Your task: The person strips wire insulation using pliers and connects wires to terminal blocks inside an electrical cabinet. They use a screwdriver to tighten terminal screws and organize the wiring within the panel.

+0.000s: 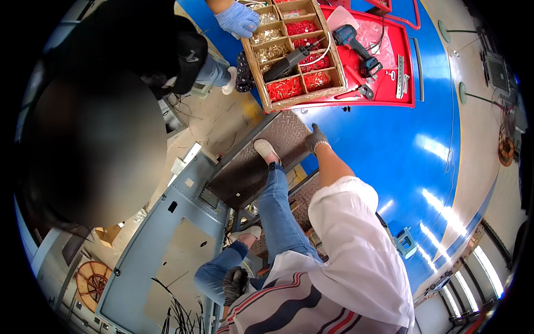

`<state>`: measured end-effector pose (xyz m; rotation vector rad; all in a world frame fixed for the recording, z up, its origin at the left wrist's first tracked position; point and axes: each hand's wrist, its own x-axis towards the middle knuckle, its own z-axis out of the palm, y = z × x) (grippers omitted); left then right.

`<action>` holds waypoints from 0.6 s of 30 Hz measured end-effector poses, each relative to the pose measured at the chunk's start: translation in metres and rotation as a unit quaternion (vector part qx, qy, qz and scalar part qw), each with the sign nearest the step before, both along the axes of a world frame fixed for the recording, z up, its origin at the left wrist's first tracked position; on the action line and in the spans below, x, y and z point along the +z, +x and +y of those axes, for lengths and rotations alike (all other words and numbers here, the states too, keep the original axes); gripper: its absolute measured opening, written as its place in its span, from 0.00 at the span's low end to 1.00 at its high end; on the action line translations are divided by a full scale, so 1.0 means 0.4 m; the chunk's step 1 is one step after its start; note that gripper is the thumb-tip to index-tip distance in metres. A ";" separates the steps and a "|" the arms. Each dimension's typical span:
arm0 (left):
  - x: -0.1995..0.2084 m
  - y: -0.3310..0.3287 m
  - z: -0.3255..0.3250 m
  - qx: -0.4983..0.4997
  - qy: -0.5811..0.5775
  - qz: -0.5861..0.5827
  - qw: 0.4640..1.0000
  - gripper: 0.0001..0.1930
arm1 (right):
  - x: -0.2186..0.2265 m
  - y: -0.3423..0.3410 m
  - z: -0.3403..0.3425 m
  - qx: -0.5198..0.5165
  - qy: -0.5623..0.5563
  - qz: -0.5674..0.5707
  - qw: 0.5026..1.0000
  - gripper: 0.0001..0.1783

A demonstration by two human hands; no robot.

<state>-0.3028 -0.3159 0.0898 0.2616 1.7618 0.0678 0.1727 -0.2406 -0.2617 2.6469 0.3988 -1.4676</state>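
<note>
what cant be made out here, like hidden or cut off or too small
All in the head view:
Left hand: dark fingers blend together; any grip is unclear.
Right hand: palm hidden by the hand itself; any grip is unclear.
Box: far end cut off by the upper edge; some contents hidden under the black tool.
Wires: cut off by the lower edge.
Black bits on the blue floor: too small to identify.

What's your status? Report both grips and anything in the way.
Left grip curled by left leg. Right grip at edge of treadplate step, contact unclear. Shoe on step; co-worker's blue-gloved hand at compartment tray.
</note>
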 end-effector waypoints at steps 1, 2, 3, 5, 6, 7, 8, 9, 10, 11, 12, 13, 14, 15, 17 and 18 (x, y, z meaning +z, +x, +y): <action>0.001 -0.002 0.003 -0.003 -0.002 0.000 1.000 0.08 | 0.027 -0.001 0.029 0.035 -0.023 0.030 0.999 0.29; 0.004 0.000 -0.002 0.000 -0.006 0.003 1.000 0.08 | 0.067 0.003 0.066 0.051 -0.036 0.077 0.995 0.29; 0.004 0.003 0.000 0.003 -0.009 0.005 1.000 0.08 | 0.114 0.017 0.106 0.067 -0.049 0.121 0.989 0.29; 0.005 0.009 0.015 -0.005 -0.011 0.006 1.000 0.08 | 0.127 0.022 0.094 -0.065 0.026 0.041 0.997 0.27; 0.002 0.011 0.012 0.001 -0.012 0.008 1.000 0.08 | 0.157 0.016 0.093 -0.064 0.033 0.022 0.997 0.26; -0.001 0.010 0.005 0.003 -0.014 0.007 1.000 0.08 | 0.202 0.011 0.096 -0.063 0.040 0.002 0.997 0.26; -0.014 -0.011 -0.019 0.009 0.001 -0.010 1.000 0.08 | 0.237 0.006 0.097 -0.063 0.048 -0.017 0.997 0.25; -0.015 -0.014 -0.018 -0.003 0.004 -0.013 1.000 0.08 | 0.241 0.007 0.083 -0.071 0.053 0.021 0.996 0.27; -0.015 -0.015 -0.018 -0.013 0.007 -0.017 1.000 0.08 | 0.258 -0.001 0.072 -0.055 0.044 0.033 0.997 0.27; -0.014 -0.009 -0.018 0.000 0.004 -0.019 1.000 0.08 | 0.289 -0.017 0.067 -0.037 0.035 0.046 0.998 0.27; -0.011 0.000 -0.014 0.012 0.002 -0.022 1.000 0.08 | 0.313 -0.028 0.061 -0.020 0.026 0.058 0.998 0.26; -0.011 0.007 -0.012 0.024 0.000 -0.025 0.999 0.08 | 0.275 -0.042 0.031 -0.013 0.043 0.051 0.998 0.26; -0.020 0.000 -0.010 0.018 0.001 -0.032 0.999 0.09 | 0.204 -0.058 -0.016 -0.013 0.061 0.044 0.997 0.27; -0.036 -0.017 -0.024 0.015 0.001 -0.035 0.999 0.09 | 0.165 -0.069 -0.045 -0.009 0.077 0.039 0.996 0.27; -0.056 -0.052 -0.067 0.014 0.000 -0.042 0.999 0.09 | 0.183 -0.092 -0.060 0.031 0.088 0.039 0.995 0.26; -0.066 -0.061 -0.075 0.013 0.004 -0.047 0.999 0.09 | 0.206 -0.097 -0.044 0.051 0.096 0.038 0.993 0.25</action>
